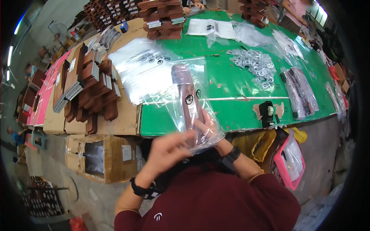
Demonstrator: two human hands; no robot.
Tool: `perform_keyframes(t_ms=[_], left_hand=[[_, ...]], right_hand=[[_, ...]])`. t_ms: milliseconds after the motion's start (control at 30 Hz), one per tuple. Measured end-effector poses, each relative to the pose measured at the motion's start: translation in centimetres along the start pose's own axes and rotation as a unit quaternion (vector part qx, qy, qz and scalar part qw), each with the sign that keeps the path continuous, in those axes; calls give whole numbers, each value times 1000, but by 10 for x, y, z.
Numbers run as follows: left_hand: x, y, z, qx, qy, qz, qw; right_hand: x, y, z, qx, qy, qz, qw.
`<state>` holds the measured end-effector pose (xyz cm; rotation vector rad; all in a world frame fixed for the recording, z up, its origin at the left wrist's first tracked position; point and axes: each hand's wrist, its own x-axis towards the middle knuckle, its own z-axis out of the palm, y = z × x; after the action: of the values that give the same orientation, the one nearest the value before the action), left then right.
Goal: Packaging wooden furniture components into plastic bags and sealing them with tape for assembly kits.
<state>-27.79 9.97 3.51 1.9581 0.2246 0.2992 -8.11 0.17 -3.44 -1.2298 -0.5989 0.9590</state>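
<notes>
A clear plastic bag [204,82] with printed black symbols hangs tilted over the table's near edge. Inside it lies a long reddish-brown piece [184,86], perhaps wood, with a small white label. My right hand [209,125] grips the bag and the piece's lower part from the right side. Close to the bag's lower left side is my left hand [169,148], its fingers bent and smeared by motion. Whether they pinch the plastic is unclear. Behind the bag, a spread of flat clear bags [142,69] covers part of the table.
Reddish-brown pieces [90,88] are stacked at left on cardboard. The green table [231,111] bears a pile of small clear packets [252,63], bagged pieces [300,94] and a black tape dispenser [266,113]. Below stand a cardboard box [110,159] and pink basket [278,169]. Other people work beyond.
</notes>
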Motion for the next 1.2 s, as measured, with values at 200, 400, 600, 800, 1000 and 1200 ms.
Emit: perform_keyframes(t_ms=[200,400,600,800,1000,1200], left_hand=[[42,-100,-52,-300,287,-103,904],[89,-86,-31,-532,159,-56,830],[32,-76,7,-214,149,-198,945],[14,-87,-28,-324,196,-200,904],[49,-130,-43,-564,193,-127,793],[71,-116,-23,-576,236,-94,777]], right_hand=[[-2,5,5,32,-52,-13,998],[-6,3,13,73,-95,-3,993],[-6,-6,3,55,-36,-18,998],[-5,-11,-10,90,-67,-24,993],[-10,-9,-5,-20,-92,-2,996],[-13,-11,-1,46,-124,-5,991]])
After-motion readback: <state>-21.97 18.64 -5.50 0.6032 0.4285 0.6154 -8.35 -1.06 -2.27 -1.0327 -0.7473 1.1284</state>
